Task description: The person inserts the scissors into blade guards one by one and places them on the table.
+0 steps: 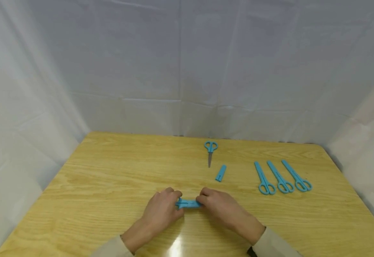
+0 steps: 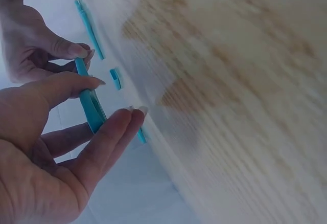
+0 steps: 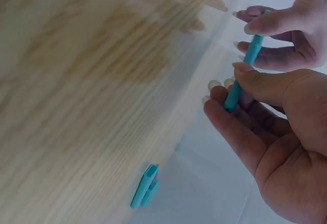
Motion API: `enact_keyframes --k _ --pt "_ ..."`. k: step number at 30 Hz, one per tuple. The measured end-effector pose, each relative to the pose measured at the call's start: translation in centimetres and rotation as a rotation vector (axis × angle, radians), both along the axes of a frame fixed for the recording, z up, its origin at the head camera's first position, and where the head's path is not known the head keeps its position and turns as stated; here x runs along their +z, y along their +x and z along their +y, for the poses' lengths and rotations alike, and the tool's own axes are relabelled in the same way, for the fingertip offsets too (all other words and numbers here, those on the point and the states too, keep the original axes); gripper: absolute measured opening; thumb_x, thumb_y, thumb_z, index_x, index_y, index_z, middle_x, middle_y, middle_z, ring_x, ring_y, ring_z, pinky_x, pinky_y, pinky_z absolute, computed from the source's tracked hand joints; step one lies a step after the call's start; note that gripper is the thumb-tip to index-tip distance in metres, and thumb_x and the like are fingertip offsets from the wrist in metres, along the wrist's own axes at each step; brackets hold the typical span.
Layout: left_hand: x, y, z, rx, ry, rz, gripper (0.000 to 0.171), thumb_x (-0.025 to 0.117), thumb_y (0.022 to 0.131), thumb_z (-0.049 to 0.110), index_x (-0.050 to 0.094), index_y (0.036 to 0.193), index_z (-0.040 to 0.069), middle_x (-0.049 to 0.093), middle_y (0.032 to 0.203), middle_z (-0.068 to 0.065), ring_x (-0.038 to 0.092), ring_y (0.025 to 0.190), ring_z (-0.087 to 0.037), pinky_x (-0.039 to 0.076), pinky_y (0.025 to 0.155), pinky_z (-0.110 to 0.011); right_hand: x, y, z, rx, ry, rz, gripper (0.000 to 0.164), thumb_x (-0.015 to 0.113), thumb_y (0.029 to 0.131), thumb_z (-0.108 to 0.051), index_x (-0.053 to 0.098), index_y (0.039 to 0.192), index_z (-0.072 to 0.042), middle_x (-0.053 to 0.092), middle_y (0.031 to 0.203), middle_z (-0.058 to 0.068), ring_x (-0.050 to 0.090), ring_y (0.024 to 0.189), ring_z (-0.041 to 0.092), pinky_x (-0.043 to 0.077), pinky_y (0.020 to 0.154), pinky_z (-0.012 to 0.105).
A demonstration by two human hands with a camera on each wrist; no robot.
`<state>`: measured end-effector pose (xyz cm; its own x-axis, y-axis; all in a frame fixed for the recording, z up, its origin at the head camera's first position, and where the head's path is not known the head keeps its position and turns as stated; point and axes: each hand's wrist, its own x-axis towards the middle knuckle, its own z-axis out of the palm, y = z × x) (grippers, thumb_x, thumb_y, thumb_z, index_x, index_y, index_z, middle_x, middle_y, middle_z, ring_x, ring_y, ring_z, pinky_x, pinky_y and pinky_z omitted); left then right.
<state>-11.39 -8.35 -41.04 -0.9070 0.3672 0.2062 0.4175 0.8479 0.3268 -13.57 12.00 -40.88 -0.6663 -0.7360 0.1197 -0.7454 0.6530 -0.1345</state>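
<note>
A pair of blue scissors point(image 1: 188, 203) lies sideways between the two hands, close over the wooden table, its blades hidden inside a blue blade cover point(image 3: 243, 78). My left hand point(image 1: 162, 211) grips the handle end, where the finger loops point(image 2: 92, 110) show between thumb and fingers. From the other side, my right hand point(image 1: 223, 208) pinches the far end of the cover. Beyond the hands, a second pair of scissors point(image 1: 210, 147) lies with bare metal blades pointing toward me. Near its tip rests a separate blue blade cover point(image 1: 221, 173).
To the right, three blue scissors in covers point(image 1: 262, 178) lie side by side, loops toward me. The wooden table point(image 1: 109, 171) is bounded by pale hanging sheets point(image 1: 174, 71) at the back and both sides.
</note>
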Motion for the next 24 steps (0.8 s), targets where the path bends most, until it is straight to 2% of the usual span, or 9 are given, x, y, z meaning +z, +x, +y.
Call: enact_keyframes --k 5,12,16,21,24 --pt "0.1 -0.2 -0.3 -0.026 0.036 0.039 0.032 0.079 0.074 0.018 0.070 0.099 0.001 0.063 0.089 -0.011 0.060 0.071 -0.018 0.052 0.060 -0.038 -0.3 -0.1 0.5 -0.011 -0.043 0.002 0.022 0.073 0.083 -0.007 0.069 0.105 -0.008 0.060 0.098 0.000 0.062 0.087 0.012 0.052 0.072 0.022" --pt "0.5 -0.1 -0.8 -0.047 0.025 0.049 0.037 0.082 0.074 0.028 0.069 0.100 0.006 0.061 0.088 -0.006 0.056 0.062 -0.012 0.044 0.049 -0.023 -0.3 -0.2 0.8 0.006 -0.066 0.024 0.021 0.072 0.085 -0.008 0.068 0.106 -0.009 0.060 0.098 0.000 0.061 0.086 0.012 0.052 0.071 0.021" --pt "0.5 -0.1 -1.0 -0.057 0.006 0.054 0.038 0.081 0.075 0.035 0.069 0.100 0.010 0.061 0.089 -0.003 0.054 0.060 -0.009 0.041 0.046 -0.020 -0.3 -0.2 1.0 0.022 -0.069 0.039 0.021 0.072 0.085 -0.008 0.068 0.105 -0.008 0.060 0.098 0.000 0.061 0.086 0.011 0.051 0.071 0.019" --pt "0.7 -0.2 -1.3 -0.066 0.009 0.017 0.033 0.073 0.082 0.039 0.071 0.101 0.013 0.063 0.093 -0.001 0.058 0.064 -0.012 0.044 0.048 -0.023 -0.4 -0.1 1.3 0.045 -0.078 0.052 0.021 0.072 0.084 -0.007 0.068 0.105 -0.008 0.059 0.098 0.000 0.061 0.087 0.011 0.051 0.072 0.018" --pt "0.9 -0.3 -1.6 -0.064 0.061 -0.048 0.029 0.067 0.088 0.038 0.071 0.102 0.013 0.064 0.096 -0.001 0.060 0.067 -0.011 0.045 0.050 -0.024 -0.4 0.0 1.4 0.058 -0.086 0.061 0.022 0.073 0.084 -0.007 0.067 0.105 -0.008 0.059 0.098 0.000 0.061 0.087 0.011 0.050 0.073 0.018"
